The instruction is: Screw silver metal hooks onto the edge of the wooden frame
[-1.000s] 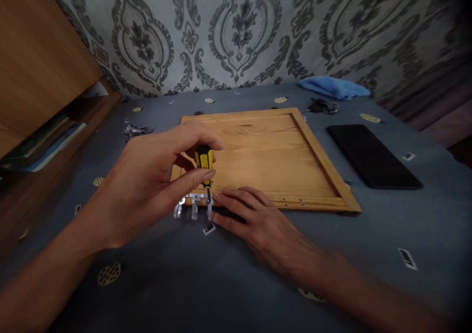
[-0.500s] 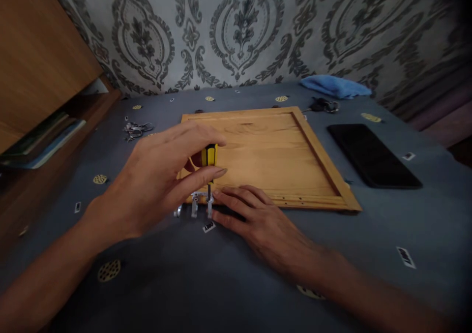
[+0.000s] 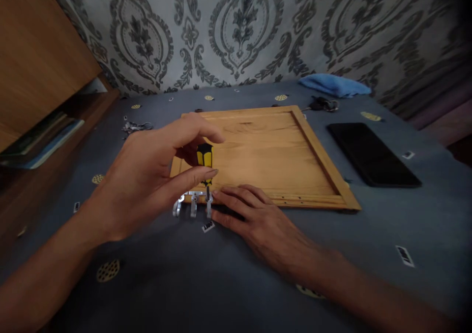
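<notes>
Just left of centre, the left hand [image 3: 145, 178] curls around a yellow-and-black screwdriver [image 3: 205, 158], near-upright seemingly to seat squarely at the metal hook rail [image 3: 193, 201], while the right hand [image 3: 254, 217], loosely spread, rests along the wooden panel [image 3: 258, 151]'s lower edge, likely steadying it.

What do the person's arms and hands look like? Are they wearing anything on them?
The bare left hand and bare right hand have four fingers and a thumb each, though some are partly hidden. No gloves, rings, bracelets, watch or sleeves show.
</notes>
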Demonstrator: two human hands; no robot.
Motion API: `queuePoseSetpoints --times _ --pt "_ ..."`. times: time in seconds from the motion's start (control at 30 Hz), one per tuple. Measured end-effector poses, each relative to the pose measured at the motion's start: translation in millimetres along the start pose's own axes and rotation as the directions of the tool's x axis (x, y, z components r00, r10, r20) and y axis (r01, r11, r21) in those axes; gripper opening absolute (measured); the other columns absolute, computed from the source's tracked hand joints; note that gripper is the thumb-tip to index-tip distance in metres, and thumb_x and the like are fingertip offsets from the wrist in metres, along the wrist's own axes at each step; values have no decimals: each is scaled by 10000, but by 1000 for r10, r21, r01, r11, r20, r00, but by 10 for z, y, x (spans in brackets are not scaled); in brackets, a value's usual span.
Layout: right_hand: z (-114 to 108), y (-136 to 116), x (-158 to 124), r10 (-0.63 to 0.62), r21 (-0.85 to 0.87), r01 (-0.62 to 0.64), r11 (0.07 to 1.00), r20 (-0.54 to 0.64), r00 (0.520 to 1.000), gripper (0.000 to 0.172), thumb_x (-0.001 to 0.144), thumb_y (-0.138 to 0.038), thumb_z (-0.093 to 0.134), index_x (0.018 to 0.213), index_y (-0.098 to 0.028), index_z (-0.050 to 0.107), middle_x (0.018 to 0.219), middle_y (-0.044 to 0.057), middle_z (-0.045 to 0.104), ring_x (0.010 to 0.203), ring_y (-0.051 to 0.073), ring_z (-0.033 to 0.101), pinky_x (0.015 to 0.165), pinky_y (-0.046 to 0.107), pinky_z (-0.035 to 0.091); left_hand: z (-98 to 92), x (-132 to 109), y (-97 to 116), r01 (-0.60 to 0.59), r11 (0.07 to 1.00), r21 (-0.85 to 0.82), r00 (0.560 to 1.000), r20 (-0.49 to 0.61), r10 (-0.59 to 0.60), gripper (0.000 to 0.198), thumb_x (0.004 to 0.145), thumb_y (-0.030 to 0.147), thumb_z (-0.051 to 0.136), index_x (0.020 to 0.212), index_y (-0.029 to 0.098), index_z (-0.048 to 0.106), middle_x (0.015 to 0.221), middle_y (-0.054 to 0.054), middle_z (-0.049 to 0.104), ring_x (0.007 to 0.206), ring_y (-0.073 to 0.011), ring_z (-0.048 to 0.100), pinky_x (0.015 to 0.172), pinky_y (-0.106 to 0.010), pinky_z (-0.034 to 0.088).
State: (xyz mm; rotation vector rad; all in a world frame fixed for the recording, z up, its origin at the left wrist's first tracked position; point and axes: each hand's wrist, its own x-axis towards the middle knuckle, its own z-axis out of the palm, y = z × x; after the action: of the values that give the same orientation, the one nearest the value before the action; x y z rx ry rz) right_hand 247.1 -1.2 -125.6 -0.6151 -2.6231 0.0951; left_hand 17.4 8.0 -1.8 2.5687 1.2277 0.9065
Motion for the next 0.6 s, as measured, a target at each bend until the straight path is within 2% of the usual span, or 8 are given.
queuePoseSetpoints --times 0.07,0.17,0.33,0.47,0.6 --pt "-7 -3 -1 -4 -1 4 1000 -2 1000 375 958 -125 609 1319 -209 665 1414 102 648 1315 282 552 1092 492 461 -12 2 2 -29 1000 -7 999 19 29 224 946 182 675 1168 184 641 1051 6 716 935 -127 701 812 -214 557" --pt "-15 -8 -7 4 -6 -4 1000 7 1000 374 961 -134 614 1324 -208 664 1429 104 638 1318 288 549 1093 498 461 3 19 5 -81 996 49 997 24 80 204 956 157 668 1158 141 645 1027 9 729 801 -63 682 777 -145 532" --pt "-2 -8 -12 2 -3 -2 1000 16 1000 384 960 -139 614 1335 -211 657 1436 105 631 1319 294 544 1088 509 462 78 31 -18 -182 974 132 982 -23 186 219 975 246 677 1141 107 644 1027 -24 730 772 -64 667 761 -148 526" --pt "11 3 -6 -3 -2 3 1000 4 1000 368 974 -144 601 1332 -202 657 1433 115 630 1311 298 546 1077 512 470 75 16 -5 -149 972 181 986 -45 160 194 990 281 657 1125 142 650 940 11 745 704 -64 653 720 -164 516" --pt "2 6 -6 -2 2 2 1000 11 1000 376 974 -140 590 1337 -216 652 1433 108 631 1331 288 533 1086 520 461 17 21 44 -72 986 150 997 -6 73 184 941 177 690 1122 164 661 939 29 760 722 -79 679 707 -176 511"
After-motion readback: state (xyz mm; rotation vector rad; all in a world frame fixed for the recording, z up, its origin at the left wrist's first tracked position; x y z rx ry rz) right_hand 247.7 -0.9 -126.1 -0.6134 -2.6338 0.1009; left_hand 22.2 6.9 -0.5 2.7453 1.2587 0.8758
